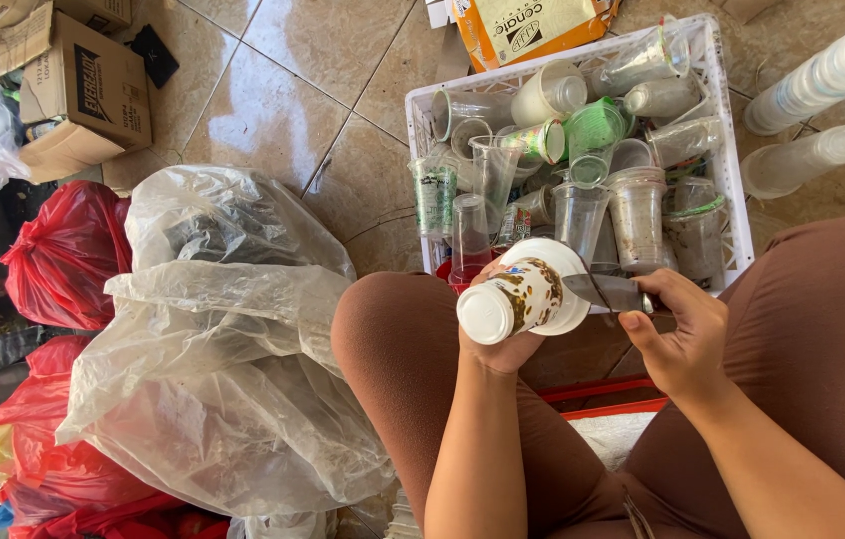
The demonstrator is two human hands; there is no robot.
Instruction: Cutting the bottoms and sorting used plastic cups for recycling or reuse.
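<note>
The left hand grips a stained paper cup; the right hand pinches a blade at its rim. The white crate holds many uncut cups.

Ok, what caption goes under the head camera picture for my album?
Left hand holds a stained white cup; right hand puts a blade to its rim.

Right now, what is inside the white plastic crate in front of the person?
The white crate holds many used plastic cups, mostly clear, one green cup, some upright, some lying tilted. The crate's floor and whatever lies beneath the cups is covered.
</note>
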